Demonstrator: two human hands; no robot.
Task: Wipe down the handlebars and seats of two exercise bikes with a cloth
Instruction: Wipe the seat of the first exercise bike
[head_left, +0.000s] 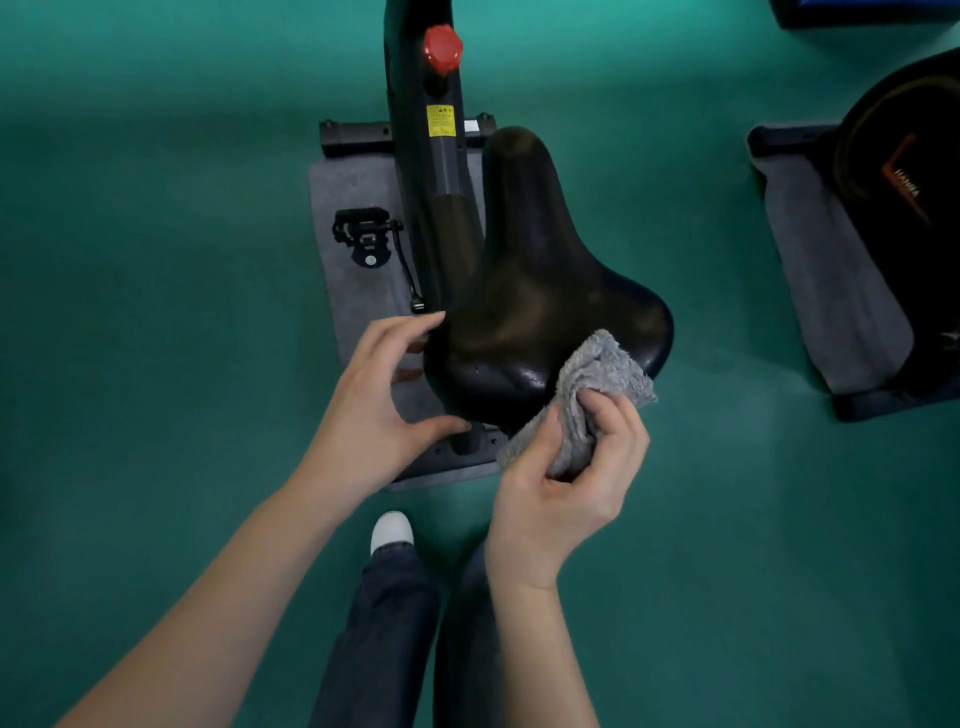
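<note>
A black bike seat (540, 291) fills the middle of the view, its narrow nose pointing away from me. My left hand (384, 400) grips the seat's rear left edge, thumb under the back rim and fingers curled over the side. My right hand (571, 478) holds a bunched grey fluffy cloth (597, 384), which lies against the rear right part of the seat. The black frame (421, 156) with a red knob (442, 48) runs forward beyond the seat. No handlebars are in view.
A grey mat (353, 208) lies under the bike on the green floor (156, 312), with a black pedal (363, 236) at left. A second bike's black body (904, 208) on its own mat stands at right. My legs and a white shoe (392, 530) are below.
</note>
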